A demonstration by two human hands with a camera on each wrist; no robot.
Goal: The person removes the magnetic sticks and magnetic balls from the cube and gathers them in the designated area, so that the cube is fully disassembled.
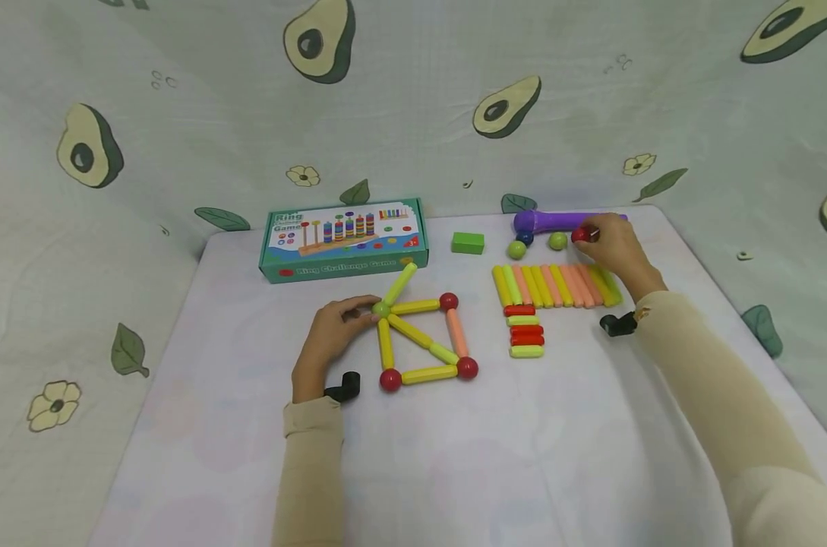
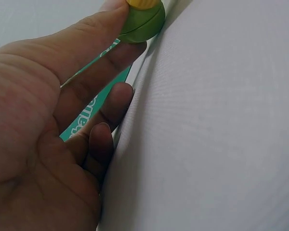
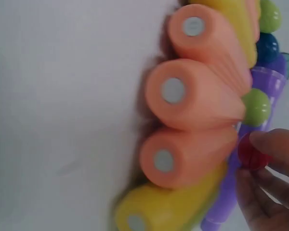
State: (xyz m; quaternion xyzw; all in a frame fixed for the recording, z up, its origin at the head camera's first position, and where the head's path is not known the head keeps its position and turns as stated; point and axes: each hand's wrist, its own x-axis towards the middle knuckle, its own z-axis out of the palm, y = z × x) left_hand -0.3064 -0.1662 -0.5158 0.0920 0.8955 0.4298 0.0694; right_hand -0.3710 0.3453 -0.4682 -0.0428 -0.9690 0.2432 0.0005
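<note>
My left hand [image 1: 333, 334] pinches the green ball [image 1: 382, 310] at the upper left corner of a flat frame of rods and balls. Yellow rods [image 1: 386, 343] run from that ball, and a lime rod [image 1: 401, 284] sticks out from it toward the box. Red balls [image 1: 467, 368] sit at the frame's other corners, with a pink rod [image 1: 457, 332] on its right side. In the left wrist view, thumb and forefinger hold the green ball [image 2: 143, 25]. Beyond the row of rods, my right hand [image 1: 617, 247] pinches a loose red ball [image 3: 252, 152] between thumb and fingers.
A row of yellow, lime and pink magnetic rods [image 1: 548, 286] lies at right, with short red and lime rods [image 1: 525, 341] below. Green balls [image 1: 516, 250], a blue ball [image 1: 525, 238] and a purple stick [image 1: 553, 222] lie behind. A game box [image 1: 345, 267] and green block [image 1: 468, 243] stand at back.
</note>
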